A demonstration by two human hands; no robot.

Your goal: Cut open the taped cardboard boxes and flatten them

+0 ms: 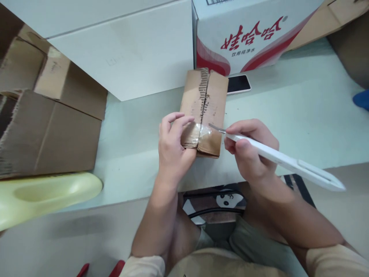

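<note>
A small brown cardboard box (215, 100) lies on the pale green tabletop, its top seam torn along the middle so the corrugation shows. Clear tape (205, 131) crosses the seam at the near end. My left hand (174, 142) grips the near left corner of this box, fingers on top and thumb at the near end. In my right hand (253, 148) is a white utility knife (285, 161), held like a pen. Its blade points left, with the tip over the box top beside the tape; whether it touches the cardboard I cannot tell.
A smartphone (239, 84) lies just behind the box. Large white cartons (129, 57) and a red-and-white carton (239, 42) stand at the back. Brown cardboard boxes (69, 134) are stacked left, above a pale yellow plastic object (52, 194). Something blue (361, 100) is at the right edge.
</note>
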